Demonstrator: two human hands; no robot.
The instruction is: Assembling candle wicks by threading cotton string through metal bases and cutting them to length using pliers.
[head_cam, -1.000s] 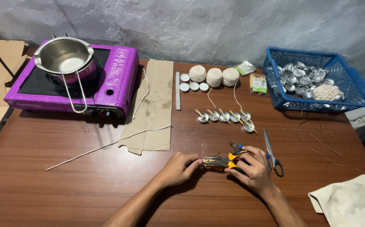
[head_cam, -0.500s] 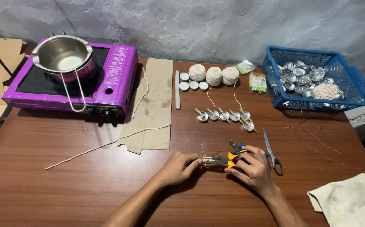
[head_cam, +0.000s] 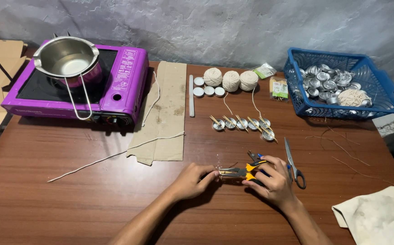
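My right hand [head_cam: 273,180] grips yellow-and-black handled pliers [head_cam: 240,171] near the front of the brown table [head_cam: 70,199]. The plier jaws point left toward my left hand [head_cam: 193,180], whose fingertips pinch something small at the jaw tips; it is too small to tell what. A second dark tool [head_cam: 254,157] lies just behind the pliers. Scissors [head_cam: 293,163] lie right beside my right hand.
A row of small metal cups with sticks [head_cam: 242,124] sits behind my hands, with three twine balls [head_cam: 231,81] further back. A blue basket [head_cam: 342,86] of metal cups is far right, a purple stove [head_cam: 77,86] with a steel pot [head_cam: 68,59] far left. Cardboard [head_cam: 165,113], loose cord [head_cam: 115,156], a cloth [head_cam: 378,218].
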